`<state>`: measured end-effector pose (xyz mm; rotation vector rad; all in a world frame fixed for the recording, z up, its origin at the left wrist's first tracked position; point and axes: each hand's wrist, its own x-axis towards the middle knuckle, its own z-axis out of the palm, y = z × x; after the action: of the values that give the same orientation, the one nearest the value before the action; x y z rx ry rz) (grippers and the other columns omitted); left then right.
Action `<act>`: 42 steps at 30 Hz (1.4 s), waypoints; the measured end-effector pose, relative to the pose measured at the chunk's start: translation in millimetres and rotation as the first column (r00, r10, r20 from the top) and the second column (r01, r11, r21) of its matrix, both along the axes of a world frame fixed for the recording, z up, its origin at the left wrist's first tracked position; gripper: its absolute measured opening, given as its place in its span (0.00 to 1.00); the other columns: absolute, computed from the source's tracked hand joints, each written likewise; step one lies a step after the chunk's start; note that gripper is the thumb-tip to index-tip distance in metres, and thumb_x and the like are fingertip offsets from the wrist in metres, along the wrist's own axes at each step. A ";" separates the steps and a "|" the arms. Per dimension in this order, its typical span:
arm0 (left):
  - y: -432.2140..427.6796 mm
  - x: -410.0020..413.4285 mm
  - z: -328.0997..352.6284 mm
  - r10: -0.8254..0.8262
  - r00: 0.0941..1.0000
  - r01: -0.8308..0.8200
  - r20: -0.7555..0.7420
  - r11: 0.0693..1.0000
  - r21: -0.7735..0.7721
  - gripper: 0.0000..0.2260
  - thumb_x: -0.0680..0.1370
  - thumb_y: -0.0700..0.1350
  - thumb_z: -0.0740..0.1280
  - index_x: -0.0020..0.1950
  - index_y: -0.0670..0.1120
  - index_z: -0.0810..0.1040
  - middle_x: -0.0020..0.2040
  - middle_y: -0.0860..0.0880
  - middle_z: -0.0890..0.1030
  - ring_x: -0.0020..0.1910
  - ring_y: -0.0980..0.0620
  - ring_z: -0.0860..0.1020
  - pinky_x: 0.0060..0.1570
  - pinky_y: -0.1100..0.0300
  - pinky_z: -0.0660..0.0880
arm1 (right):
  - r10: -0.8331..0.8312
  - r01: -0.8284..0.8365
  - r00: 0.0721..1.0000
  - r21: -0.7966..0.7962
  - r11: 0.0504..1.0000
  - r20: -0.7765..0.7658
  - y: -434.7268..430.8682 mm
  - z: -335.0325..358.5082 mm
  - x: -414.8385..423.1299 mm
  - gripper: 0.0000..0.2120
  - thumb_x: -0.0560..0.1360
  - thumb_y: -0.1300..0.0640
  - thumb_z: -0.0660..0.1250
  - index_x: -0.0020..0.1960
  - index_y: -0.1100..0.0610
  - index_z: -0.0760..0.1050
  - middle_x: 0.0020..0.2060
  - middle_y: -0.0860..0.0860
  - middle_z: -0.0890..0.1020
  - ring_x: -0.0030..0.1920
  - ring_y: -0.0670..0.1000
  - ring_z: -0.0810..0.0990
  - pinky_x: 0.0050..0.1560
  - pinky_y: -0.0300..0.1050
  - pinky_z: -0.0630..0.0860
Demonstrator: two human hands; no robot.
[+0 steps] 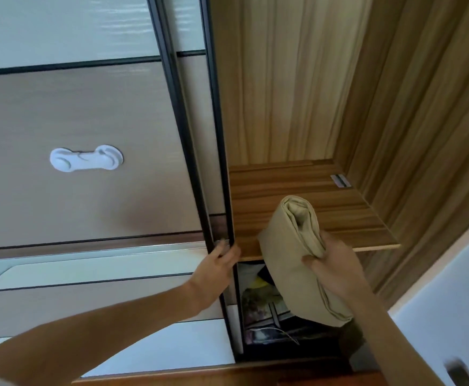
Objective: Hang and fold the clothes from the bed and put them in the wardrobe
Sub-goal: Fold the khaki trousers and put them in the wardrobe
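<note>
Two bare forearms come in from the near edge. The left hand [218,267] and the right hand [336,270] wear no gloves and no rings that I can see. No sleeve shows; the wrists look bare, perhaps because of blur.

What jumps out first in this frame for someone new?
The folded beige cloth at centre right, held in the right hand with its top end over the front edge of the bare wooden shelf. Next, the left hand on the dark edge of the sliding door, which carries a white plastic latch. Below the shelf sits a dark jumble of items.
</note>
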<state>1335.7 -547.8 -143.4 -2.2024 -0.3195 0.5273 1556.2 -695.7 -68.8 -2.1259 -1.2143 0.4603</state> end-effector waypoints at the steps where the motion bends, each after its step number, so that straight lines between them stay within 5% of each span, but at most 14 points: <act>1: 1.4 -5.6 3.3 0.004 1.000 -0.004 0.022 1.000 -0.010 0.23 0.81 0.49 0.64 0.75 0.44 0.70 0.79 0.36 0.56 0.79 0.35 0.48 0.73 0.33 0.42 | 0.000 0.000 1.000 0.001 1.000 -0.013 7.0 0.8 -6.2 0.10 0.72 0.58 0.70 0.52 0.51 0.75 0.42 0.48 0.82 0.41 0.48 0.78 0.43 0.47 0.76; 8: 18.2 -43.8 6.8 0.104 0.994 -0.103 0.036 0.994 -0.026 0.20 0.80 0.49 0.65 0.71 0.43 0.74 0.72 0.35 0.67 0.74 0.35 0.59 0.71 0.32 0.35 | -0.048 0.055 0.991 0.047 0.997 -0.126 45.4 3.4 -33.7 0.11 0.70 0.58 0.73 0.50 0.53 0.76 0.42 0.48 0.82 0.45 0.50 0.80 0.50 0.50 0.78; 12: 27.7 -50.1 2.8 0.224 0.896 -0.077 0.383 0.929 -0.363 0.14 0.75 0.55 0.69 0.53 0.46 0.84 0.51 0.43 0.83 0.56 0.42 0.79 0.73 0.46 0.56 | -0.105 0.158 0.927 0.119 0.980 -0.361 63.9 8.0 -35.6 0.15 0.68 0.62 0.76 0.53 0.52 0.79 0.43 0.46 0.84 0.47 0.51 0.81 0.49 0.49 0.78; 14: 35.3 -43.9 2.9 0.553 0.637 -0.006 0.537 0.700 -0.714 0.20 0.78 0.62 0.60 0.59 0.49 0.78 0.51 0.48 0.83 0.51 0.46 0.80 0.63 0.52 0.68 | -0.121 0.242 0.827 0.155 0.958 -0.548 73.9 9.7 -31.7 0.17 0.68 0.63 0.77 0.55 0.54 0.79 0.44 0.47 0.84 0.45 0.49 0.81 0.42 0.45 0.76; 15: 35.6 -37.4 11.8 0.778 0.481 0.060 0.404 0.431 -0.901 0.26 0.78 0.67 0.56 0.65 0.50 0.73 0.57 0.49 0.82 0.54 0.48 0.80 0.61 0.53 0.72 | -0.124 0.280 0.771 0.159 0.947 -0.624 79.8 10.0 -28.6 0.19 0.67 0.62 0.78 0.56 0.55 0.79 0.44 0.48 0.84 0.45 0.49 0.82 0.39 0.43 0.76; 17: 45.6 -19.2 20.0 0.975 0.219 0.300 -0.029 -0.095 -0.949 0.35 0.73 0.75 0.58 0.72 0.54 0.66 0.66 0.54 0.76 0.62 0.50 0.76 0.64 0.55 0.72 | -0.134 0.344 0.667 0.142 0.928 -0.733 93.7 9.5 -21.4 0.20 0.66 0.59 0.79 0.56 0.55 0.79 0.46 0.50 0.84 0.45 0.52 0.83 0.39 0.44 0.76; 19: 66.1 -6.2 24.8 0.950 0.069 0.506 -0.303 -0.295 -0.810 0.38 0.69 0.74 0.66 0.72 0.55 0.66 0.66 0.56 0.74 0.63 0.52 0.75 0.67 0.56 0.70 | -0.103 0.333 0.603 0.132 0.934 -0.791 113.2 6.1 -10.8 0.21 0.66 0.54 0.79 0.56 0.55 0.79 0.47 0.50 0.85 0.46 0.53 0.83 0.40 0.45 0.77; 21: 89.8 -1.6 19.0 0.886 0.018 0.631 -0.463 -0.370 -0.682 0.37 0.65 0.72 0.72 0.68 0.56 0.71 0.63 0.52 0.79 0.60 0.50 0.79 0.64 0.50 0.74 | -0.047 0.277 0.564 0.136 0.951 -0.825 135.1 3.4 -2.7 0.20 0.68 0.52 0.78 0.58 0.54 0.79 0.48 0.51 0.85 0.48 0.54 0.84 0.41 0.46 0.77; 24: 123.7 0.8 0.9 0.840 -0.039 0.710 -0.541 -0.358 -0.607 0.41 0.59 0.66 0.80 0.68 0.52 0.75 0.58 0.47 0.84 0.57 0.46 0.83 0.61 0.45 0.77 | 0.015 0.179 0.535 0.130 0.975 -0.844 171.5 -10.1 11.7 0.15 0.71 0.50 0.76 0.55 0.52 0.79 0.48 0.51 0.85 0.47 0.53 0.84 0.41 0.47 0.79; 26: 140.3 6.6 -4.7 0.825 -0.119 0.732 -0.553 -0.304 -0.609 0.44 0.57 0.65 0.82 0.68 0.51 0.74 0.58 0.46 0.84 0.56 0.44 0.83 0.59 0.45 0.79 | 0.051 0.051 0.518 0.091 0.995 -0.854 201.2 -24.1 24.0 0.24 0.67 0.48 0.78 0.60 0.52 0.77 0.52 0.52 0.85 0.51 0.55 0.85 0.48 0.52 0.82; 31: 177.4 5.4 -23.0 0.855 -0.423 0.617 -0.301 0.028 -0.786 0.27 0.68 0.58 0.78 0.63 0.49 0.77 0.54 0.49 0.80 0.50 0.50 0.80 0.42 0.58 0.78 | 0.056 -0.198 0.539 -0.062 0.978 -0.840 266.2 -59.1 33.0 0.41 0.51 0.46 0.85 0.62 0.48 0.76 0.55 0.51 0.85 0.55 0.57 0.83 0.60 0.62 0.77; 35: 182.3 1.9 -36.7 0.793 -0.588 0.515 -0.162 0.212 -0.831 0.17 0.74 0.47 0.75 0.60 0.49 0.75 0.50 0.53 0.77 0.45 0.56 0.77 0.36 0.66 0.74 | 0.084 -0.223 0.509 -0.037 0.974 -0.856 295.3 -88.5 15.4 0.32 0.59 0.56 0.83 0.60 0.48 0.75 0.52 0.49 0.83 0.52 0.54 0.82 0.50 0.54 0.79; 38: 184.3 -0.5 -49.9 0.794 -0.602 0.460 -0.082 0.261 -0.849 0.18 0.75 0.45 0.75 0.63 0.45 0.77 0.51 0.50 0.80 0.49 0.49 0.80 0.40 0.64 0.76 | 0.108 -0.204 0.485 0.007 0.979 -0.868 305.2 -106.0 12.1 0.22 0.68 0.63 0.77 0.55 0.46 0.75 0.48 0.45 0.82 0.47 0.50 0.82 0.41 0.47 0.77; 42: 199.5 -20.2 -57.1 0.811 -0.578 0.429 -0.090 0.209 -0.879 0.15 0.74 0.40 0.75 0.59 0.45 0.79 0.49 0.49 0.81 0.45 0.53 0.80 0.38 0.66 0.76 | 0.107 -0.249 0.470 -0.015 0.968 -0.876 306.6 -138.9 3.9 0.29 0.64 0.57 0.81 0.61 0.45 0.75 0.53 0.47 0.85 0.51 0.54 0.84 0.48 0.54 0.81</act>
<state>1315.4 -348.2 -200.5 -2.0852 -3.1212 -1.7189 1560.0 -389.0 -207.7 -1.4395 -0.7623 1.5534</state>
